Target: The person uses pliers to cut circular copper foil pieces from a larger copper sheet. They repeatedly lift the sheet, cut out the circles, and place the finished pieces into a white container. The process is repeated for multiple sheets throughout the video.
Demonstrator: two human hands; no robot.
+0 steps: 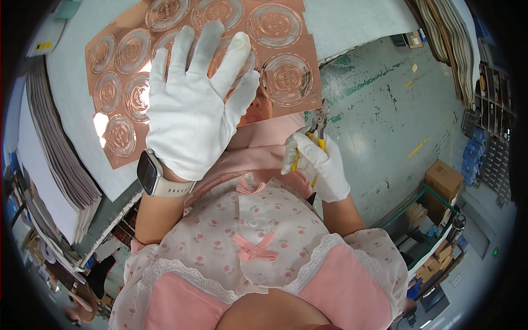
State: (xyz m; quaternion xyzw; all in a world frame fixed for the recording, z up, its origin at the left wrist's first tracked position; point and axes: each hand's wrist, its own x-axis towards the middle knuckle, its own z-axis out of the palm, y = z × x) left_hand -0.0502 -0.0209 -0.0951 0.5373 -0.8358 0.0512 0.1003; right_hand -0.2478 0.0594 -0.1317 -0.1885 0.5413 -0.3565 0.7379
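Note:
A shiny copper-coloured sheet (250, 122) lies on the pale tabletop, bearing several raised round embossed discs in rows. My left hand (190, 110), in a white glove with greyed fingertips, rests flat on the sheet with fingers spread over some of the discs. Off the sheet's lower right corner, my right hand (324, 165), also in a white glove, grips a pair of cutting pliers (320, 124) with yellow handles. Their metal jaws point up toward the sheet's edge and appear apart from the discs. A watch with a pale strap (170, 187) is on my left wrist.
The pale tabletop (363, 22) extends behind the sheet. Stacks of grey sheets (60, 159) stand at the left, more (448, 49) at the far right. Green worn floor (379, 126) lies to the right, with a green-framed cart (423, 220) and a cardboard box (443, 180).

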